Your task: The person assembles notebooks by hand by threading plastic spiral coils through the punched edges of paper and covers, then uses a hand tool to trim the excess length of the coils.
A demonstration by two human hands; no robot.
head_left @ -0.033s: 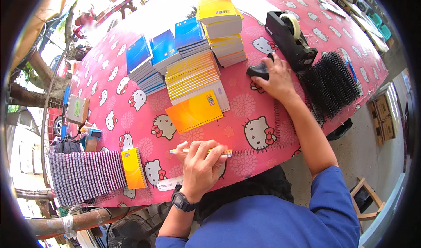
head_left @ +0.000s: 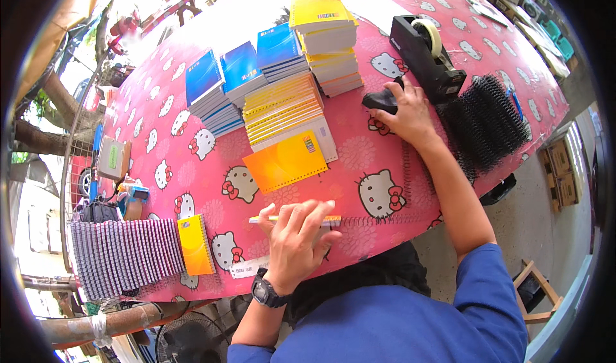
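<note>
Near the table's front edge, my left hand [head_left: 297, 238] lies over a thin notebook [head_left: 263, 220] seen edge-on, fingers bent across it and thumb held apart. A dark wire coil [head_left: 385, 219] runs from the notebook's right end along the table. Farther right, my right hand [head_left: 409, 114] is closed on a small black wedge-shaped object [head_left: 381, 100], whose kind I cannot make out. Beyond my left hand lies a yellow-orange notebook [head_left: 285, 162], in front of overlapping notebooks with punched edges [head_left: 282, 109].
Blue [head_left: 205, 80] and yellow [head_left: 319, 10] notebook stacks stand at the back. A black tape dispenser [head_left: 427, 58] and a heap of black coils [head_left: 484, 125] sit at right. Coil-bound notebooks [head_left: 125, 257] form a row at left, beside a tape roll [head_left: 133, 206].
My left fingers have straightened a little and the thumb has spread away from them. My right hand stays on the black object.
</note>
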